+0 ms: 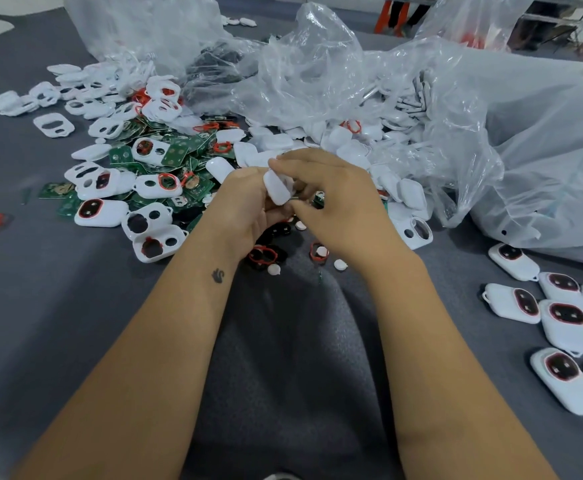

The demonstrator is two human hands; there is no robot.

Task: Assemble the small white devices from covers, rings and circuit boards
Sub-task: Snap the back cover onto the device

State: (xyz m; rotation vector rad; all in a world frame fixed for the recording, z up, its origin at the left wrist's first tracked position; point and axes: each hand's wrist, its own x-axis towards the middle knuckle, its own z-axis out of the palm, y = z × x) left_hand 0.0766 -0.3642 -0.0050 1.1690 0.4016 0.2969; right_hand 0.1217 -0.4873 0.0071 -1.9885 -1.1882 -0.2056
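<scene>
Loose covers and green circuit boards heaped toward the desk's far left. At centre, left hand cupped under a white cover, long axis tilted steeply; right hand pinching its upper end, equally near. Finished devices along the right edge; bare grey desk nearside.

White covers: smooth glossy plastic. Bags: clear crinkled film. Table cloth: grey matt felt-like fabric.
</scene>
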